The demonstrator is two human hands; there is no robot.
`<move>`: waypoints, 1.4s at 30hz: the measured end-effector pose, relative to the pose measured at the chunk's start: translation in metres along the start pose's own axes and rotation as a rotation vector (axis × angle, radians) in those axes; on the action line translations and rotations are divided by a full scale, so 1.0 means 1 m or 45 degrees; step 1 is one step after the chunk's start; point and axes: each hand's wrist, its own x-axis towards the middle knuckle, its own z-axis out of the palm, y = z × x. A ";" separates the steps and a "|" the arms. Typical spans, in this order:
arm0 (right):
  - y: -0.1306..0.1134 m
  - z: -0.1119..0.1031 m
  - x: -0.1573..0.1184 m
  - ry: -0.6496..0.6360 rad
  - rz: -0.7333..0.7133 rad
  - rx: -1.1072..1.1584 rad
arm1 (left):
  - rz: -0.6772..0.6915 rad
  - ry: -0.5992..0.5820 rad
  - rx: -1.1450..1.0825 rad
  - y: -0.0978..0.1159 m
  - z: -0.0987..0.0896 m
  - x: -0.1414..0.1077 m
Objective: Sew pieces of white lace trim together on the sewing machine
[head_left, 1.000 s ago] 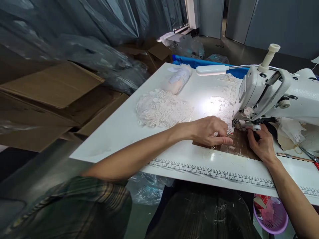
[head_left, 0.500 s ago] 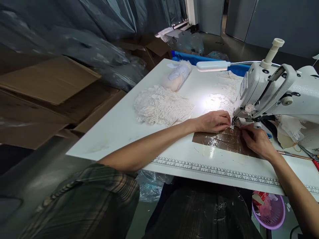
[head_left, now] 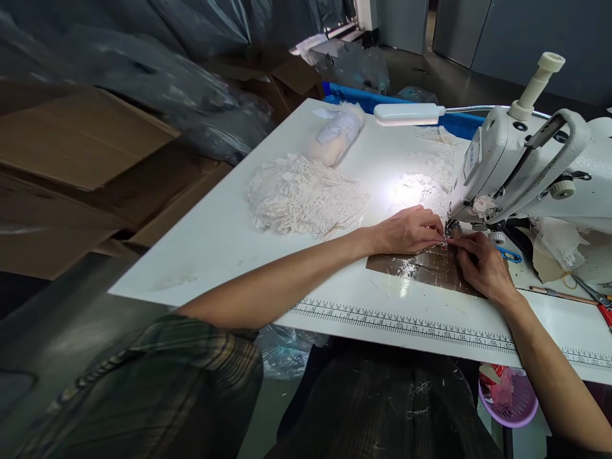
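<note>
Fingers curled, my left hand [head_left: 408, 231] and right hand [head_left: 485, 266] meet at a scrap [head_left: 444, 242] by the foot [head_left: 448, 229]; pinching, I can't tell. This close, a slip could jab me!

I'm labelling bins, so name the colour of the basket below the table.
The basket is purple; head view.
</note>
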 end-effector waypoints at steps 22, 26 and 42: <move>-0.013 0.008 -0.008 0.039 -0.195 -0.339 | 0.001 -0.223 0.186 0.016 -0.013 0.000; -0.017 0.009 -0.007 -0.005 -0.163 -0.411 | -0.018 -0.269 0.202 0.014 -0.014 0.000; 0.009 -0.021 0.006 -0.003 0.141 0.062 | -0.061 -0.332 0.181 0.011 -0.019 -0.002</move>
